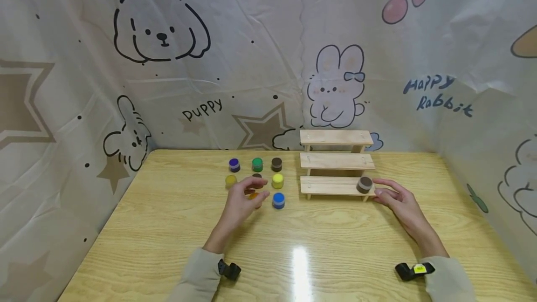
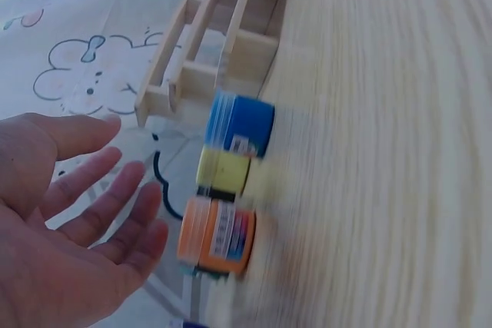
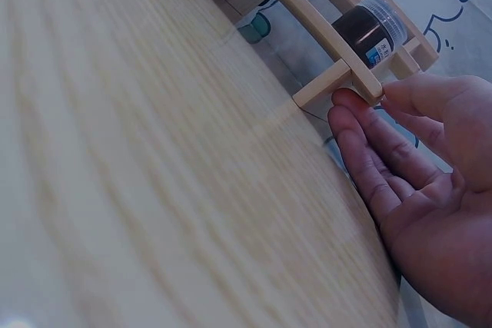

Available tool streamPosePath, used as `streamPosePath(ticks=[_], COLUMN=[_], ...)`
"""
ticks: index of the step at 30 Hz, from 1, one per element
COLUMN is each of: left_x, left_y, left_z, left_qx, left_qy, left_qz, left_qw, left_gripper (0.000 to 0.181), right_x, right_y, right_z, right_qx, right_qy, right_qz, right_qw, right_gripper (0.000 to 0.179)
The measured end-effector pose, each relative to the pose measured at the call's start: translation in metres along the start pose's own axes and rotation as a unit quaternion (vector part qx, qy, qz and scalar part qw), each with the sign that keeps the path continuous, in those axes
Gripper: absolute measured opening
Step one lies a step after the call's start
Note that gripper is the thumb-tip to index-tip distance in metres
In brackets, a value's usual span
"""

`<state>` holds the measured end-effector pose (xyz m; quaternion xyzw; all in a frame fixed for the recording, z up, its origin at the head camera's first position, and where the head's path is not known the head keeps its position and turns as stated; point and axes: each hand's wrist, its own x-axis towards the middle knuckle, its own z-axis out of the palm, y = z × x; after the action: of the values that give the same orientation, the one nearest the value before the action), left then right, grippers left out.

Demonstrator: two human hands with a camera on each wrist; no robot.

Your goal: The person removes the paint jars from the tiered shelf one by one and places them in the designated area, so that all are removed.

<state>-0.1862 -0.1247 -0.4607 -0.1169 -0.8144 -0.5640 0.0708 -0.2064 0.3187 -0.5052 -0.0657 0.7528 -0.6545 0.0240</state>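
Observation:
My left hand [image 1: 241, 202] hovers above the paint jars with thumb and fingers apart, holding nothing. Partly behind it in the head view are an orange paint jar [image 2: 219, 237] and a dark-lidded one. A blue paint jar [image 1: 278, 201] and a yellow paint jar [image 1: 278, 181] stand just right of that hand. On the right, my right hand [image 1: 398, 201] pinches the right end of the lowest step of a three-step wooden shelf [image 1: 331, 185]. A dark paint jar [image 3: 369, 32] with a clear lid sits upright on that step, close to the fingers.
Behind the left hand are a purple jar [image 1: 234, 165], a green jar [image 1: 257, 165], a dark brown jar [image 1: 276, 164] and a mustard jar [image 1: 230, 181]. The wood-grain table [image 1: 168, 227] meets a printed cloth backdrop [image 1: 251, 59] behind and at both sides.

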Motion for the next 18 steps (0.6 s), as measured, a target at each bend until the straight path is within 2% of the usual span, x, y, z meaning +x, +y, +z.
streamPosePath(ticks=[11,18], left_x=[0.009,0.014], left_y=[0.012,0.020], left_z=[0.028,0.044], left_qx=[-0.027,-0.035], left_qy=[-0.016,-0.031], left_qz=[0.032,0.031], left_qw=[0.9990,0.9984], left_gripper=[0.026,0.027], right_x=[0.001,0.000], right_y=[-0.001,0.001], right_z=[0.000,-0.001], right_qx=[0.001,-0.005], right_qy=[-0.004,-0.002], right_qz=[-0.005,-0.004], right_qw=[1.0000,1.0000], right_gripper=[0.048,0.047])
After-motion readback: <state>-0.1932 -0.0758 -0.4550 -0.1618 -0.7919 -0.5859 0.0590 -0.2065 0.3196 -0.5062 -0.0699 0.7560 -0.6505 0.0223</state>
